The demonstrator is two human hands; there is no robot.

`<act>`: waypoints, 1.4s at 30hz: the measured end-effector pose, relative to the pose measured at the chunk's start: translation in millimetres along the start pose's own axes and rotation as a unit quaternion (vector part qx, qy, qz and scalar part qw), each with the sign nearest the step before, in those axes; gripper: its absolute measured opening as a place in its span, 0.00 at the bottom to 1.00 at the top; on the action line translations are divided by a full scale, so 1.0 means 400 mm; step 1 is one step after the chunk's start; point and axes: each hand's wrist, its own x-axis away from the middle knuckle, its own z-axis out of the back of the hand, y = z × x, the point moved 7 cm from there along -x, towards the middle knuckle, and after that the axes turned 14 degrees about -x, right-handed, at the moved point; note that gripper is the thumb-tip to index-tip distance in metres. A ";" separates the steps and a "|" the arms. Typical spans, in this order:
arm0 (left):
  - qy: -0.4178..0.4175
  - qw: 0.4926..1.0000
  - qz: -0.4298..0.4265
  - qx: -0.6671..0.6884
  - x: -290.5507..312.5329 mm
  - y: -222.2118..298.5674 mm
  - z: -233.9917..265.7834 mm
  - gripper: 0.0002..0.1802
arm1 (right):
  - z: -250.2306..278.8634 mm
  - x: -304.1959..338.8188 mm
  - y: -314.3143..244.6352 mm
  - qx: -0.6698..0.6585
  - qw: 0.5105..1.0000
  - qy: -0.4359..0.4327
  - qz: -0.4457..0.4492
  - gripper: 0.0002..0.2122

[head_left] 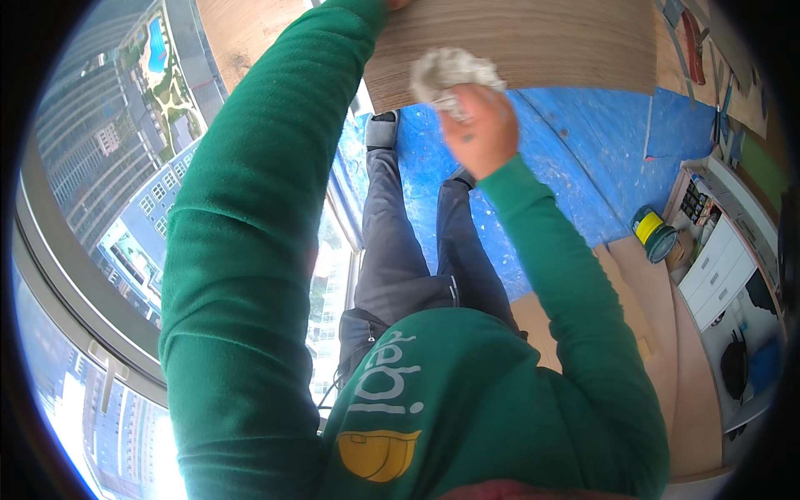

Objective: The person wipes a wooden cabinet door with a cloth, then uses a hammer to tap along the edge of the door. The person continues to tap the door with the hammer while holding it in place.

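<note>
My right hand (482, 132) grips a crumpled off-white rag (457, 70), slightly smeared by motion. The rag is at the front edge of a wood-grain board (550, 42) that spans the top of the picture. My left arm stretches up along the left side to the board. Only a sliver of my left hand (398, 3) shows at the upper edge, over the board, with its fingers cut off from sight.
Blue sheeting (575, 158) covers the floor under my feet. A tall window (92, 350) runs along my left. Brown cardboard (667, 358), a dark tin with a yellow band (654, 235) and a white drawer unit (723, 271) stand or lie to the right.
</note>
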 end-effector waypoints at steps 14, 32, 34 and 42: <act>-0.032 0.999 0.006 0.008 0.004 -0.002 0.017 0.34 | -0.073 -0.012 -0.056 0.015 0.996 -0.066 0.055 0.08; -0.013 1.000 0.005 0.028 -0.011 0.011 0.006 0.34 | -0.124 0.006 -0.067 0.037 0.989 -0.116 0.080 0.14; -0.016 1.000 0.005 0.013 -0.007 0.012 0.000 0.34 | -0.178 -0.005 -0.114 0.026 0.990 -0.070 0.123 0.15; -0.007 1.000 0.013 -0.011 -0.002 -0.002 0.003 0.34 | 0.133 0.015 0.082 0.107 0.994 -0.017 0.015 0.11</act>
